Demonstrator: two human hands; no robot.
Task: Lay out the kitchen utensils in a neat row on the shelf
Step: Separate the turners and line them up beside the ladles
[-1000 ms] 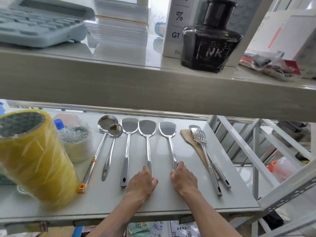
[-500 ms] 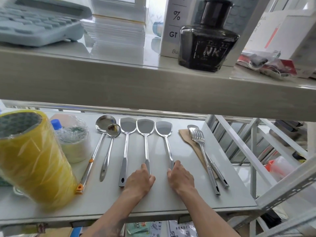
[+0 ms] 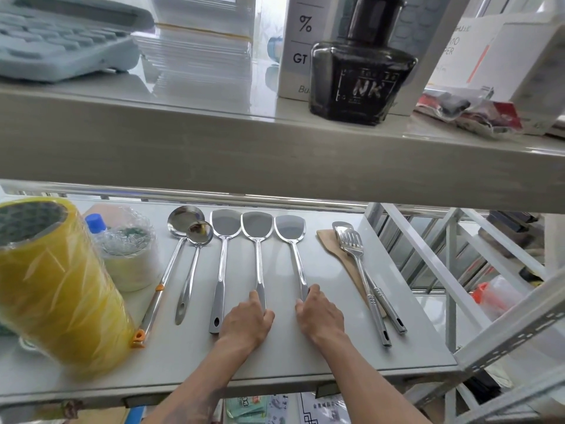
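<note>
– Where are the utensils laid?
– In a row across the shelf (image 3: 305, 359), handles toward its front edge.
– And the hands?
– The middle spatula (image 3: 257, 240) handle is gripped by the left hand (image 3: 247, 322), the right spatula (image 3: 292, 237) handle by the right hand (image 3: 319, 316).

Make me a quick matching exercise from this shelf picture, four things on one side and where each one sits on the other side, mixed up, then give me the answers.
Things:
1. ink bottle
2. yellow tape roll
3. wooden spatula
4. left hand

Places:
A. under two steel utensils at the right end of the row
B. on the upper shelf
C. at the handle end of the middle turner
D. far left of the lower shelf

Pairs: 1-B, 2-D, 3-A, 4-C
</note>
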